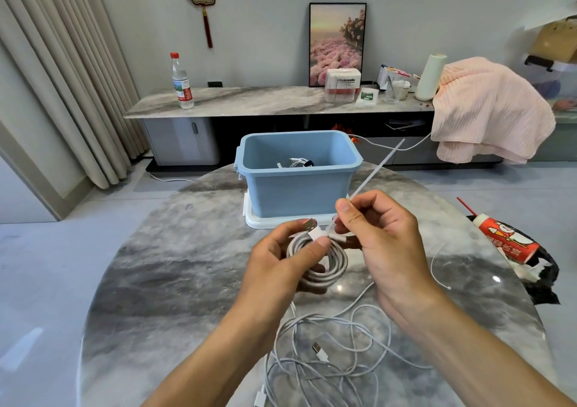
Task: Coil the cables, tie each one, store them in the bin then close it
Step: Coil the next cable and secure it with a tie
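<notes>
The left hand (281,256) grips the coil (318,260) while right fingers (349,216) pinch the tie (374,172), its tail slanting up toward the bin (299,185).

Two hands — left (281,261), right (379,235), one coiled cable (324,263), one zip tie (374,172), one blue bin (296,188), one white lid (259,220) — one loose cable tangle (327,353), one bottle (182,81).

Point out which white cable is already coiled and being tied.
The coiled cable held in the left hand, where the right hand pulls a zip tie; the loose cables sprawl uncoiled nearer the person.
</notes>
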`<state>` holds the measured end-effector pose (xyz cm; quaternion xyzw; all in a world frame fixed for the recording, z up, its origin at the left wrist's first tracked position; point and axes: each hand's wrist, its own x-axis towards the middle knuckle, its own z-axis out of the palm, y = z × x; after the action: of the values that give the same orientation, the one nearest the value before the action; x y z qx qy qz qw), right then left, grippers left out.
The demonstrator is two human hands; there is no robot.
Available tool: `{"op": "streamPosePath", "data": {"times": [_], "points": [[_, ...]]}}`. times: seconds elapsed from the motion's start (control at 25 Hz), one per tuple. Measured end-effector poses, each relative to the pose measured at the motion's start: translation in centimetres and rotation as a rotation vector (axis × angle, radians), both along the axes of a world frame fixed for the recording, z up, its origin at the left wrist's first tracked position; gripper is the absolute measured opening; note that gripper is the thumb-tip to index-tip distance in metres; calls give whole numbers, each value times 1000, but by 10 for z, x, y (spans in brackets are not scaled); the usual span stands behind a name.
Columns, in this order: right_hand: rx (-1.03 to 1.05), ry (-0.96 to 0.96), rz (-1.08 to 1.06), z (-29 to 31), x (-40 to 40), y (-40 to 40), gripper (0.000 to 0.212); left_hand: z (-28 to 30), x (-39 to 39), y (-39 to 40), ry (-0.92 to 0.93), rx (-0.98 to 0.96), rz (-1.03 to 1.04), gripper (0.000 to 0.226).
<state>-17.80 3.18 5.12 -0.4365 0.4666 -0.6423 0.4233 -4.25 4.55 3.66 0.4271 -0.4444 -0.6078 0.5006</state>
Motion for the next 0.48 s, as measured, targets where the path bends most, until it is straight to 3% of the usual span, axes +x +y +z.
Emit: {"op": "streamPosePath", "data": {"times": [0.16, 0.36, 0.48], "points": [[22, -91, -13, 4, -11, -4, 8, 2, 7, -7, 40, -47, -21, 44], [219, 59, 250, -10, -11, -7, 11, -4, 7, -10, -11, -9, 57, 32], [368, -86, 244, -18, -7, -14, 14, -6, 7, -15, -19, 50, 134, 28]]}}
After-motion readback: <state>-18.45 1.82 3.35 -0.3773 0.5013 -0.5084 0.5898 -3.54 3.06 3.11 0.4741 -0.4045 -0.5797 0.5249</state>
